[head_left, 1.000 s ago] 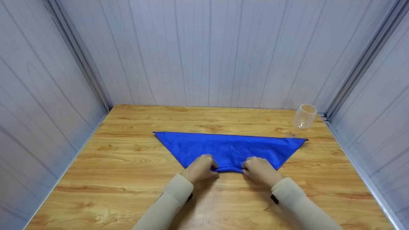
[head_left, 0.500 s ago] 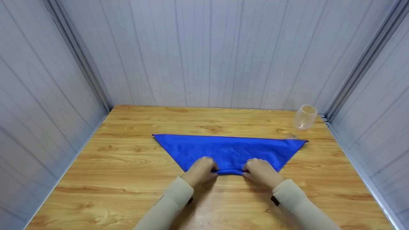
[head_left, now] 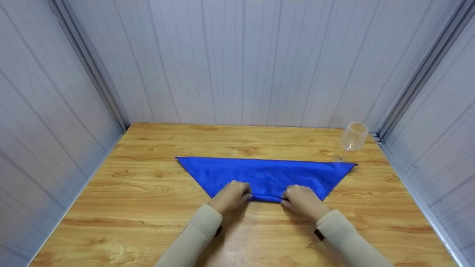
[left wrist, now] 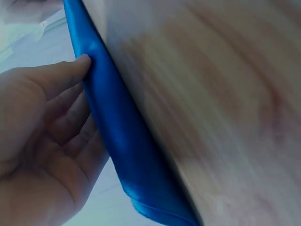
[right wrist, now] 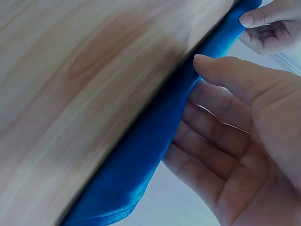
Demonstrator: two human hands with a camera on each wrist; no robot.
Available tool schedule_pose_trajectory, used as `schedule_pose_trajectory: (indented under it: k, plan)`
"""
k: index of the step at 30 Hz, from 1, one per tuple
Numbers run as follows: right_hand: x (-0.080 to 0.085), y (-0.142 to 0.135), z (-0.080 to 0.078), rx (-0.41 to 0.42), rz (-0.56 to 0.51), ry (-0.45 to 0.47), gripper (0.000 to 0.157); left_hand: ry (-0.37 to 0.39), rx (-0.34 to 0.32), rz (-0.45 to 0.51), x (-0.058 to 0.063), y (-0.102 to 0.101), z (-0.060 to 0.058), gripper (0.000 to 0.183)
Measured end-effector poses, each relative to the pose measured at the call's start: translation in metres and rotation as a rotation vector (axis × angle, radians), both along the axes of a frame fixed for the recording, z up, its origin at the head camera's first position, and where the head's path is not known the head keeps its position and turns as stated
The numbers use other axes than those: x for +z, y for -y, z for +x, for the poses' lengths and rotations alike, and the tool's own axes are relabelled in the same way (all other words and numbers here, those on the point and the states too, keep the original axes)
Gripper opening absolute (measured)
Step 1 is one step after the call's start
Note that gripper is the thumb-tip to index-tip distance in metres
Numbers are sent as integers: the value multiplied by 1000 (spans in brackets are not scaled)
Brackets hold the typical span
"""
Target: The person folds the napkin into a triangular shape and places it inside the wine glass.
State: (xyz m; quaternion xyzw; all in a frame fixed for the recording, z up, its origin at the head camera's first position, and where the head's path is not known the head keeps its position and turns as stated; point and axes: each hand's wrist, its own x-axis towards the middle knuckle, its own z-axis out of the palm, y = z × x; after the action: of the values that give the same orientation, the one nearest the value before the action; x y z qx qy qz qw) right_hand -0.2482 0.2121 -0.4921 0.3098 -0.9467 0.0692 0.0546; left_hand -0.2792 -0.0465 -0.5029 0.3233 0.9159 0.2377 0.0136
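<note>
A blue cloth napkin (head_left: 259, 174) lies on the table as a wide trapezoid, its long edge at the back and its shorter near edge turned up in a narrow roll. My left hand (head_left: 232, 195) pinches this roll left of its middle. To the right, my right hand (head_left: 302, 199) grips the same roll, a short stretch of blue showing between the two. In the left wrist view the thumb (left wrist: 80, 66) presses on the rolled cloth (left wrist: 113, 108) with the fingers behind it. The right wrist view has the right thumb (right wrist: 211, 68) likewise against the roll (right wrist: 141, 150).
A clear stemmed glass (head_left: 354, 137) stands at the back right, just behind the napkin's right corner. The wooden table (head_left: 130, 207) is bounded by a white panel wall (head_left: 230, 66) at the back and panels on both sides.
The napkin has slid slightly toward me. Its rolled near edge, bowed between my hands earlier, now runs straighter. Both hands keep their hold with small finger movements.
</note>
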Motion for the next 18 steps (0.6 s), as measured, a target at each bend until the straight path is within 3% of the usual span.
schedule_pose_trajectory:
  k: [7, 18]
  plan:
    - [-1, 0, -1, -17, -5, 1, 13, 132, 50, -6, 2, -1, -8, 8]
    - [-1, -2, 1, -22, 0, -29, 9, 242, 112, -98, 7, -6, -15, 11]
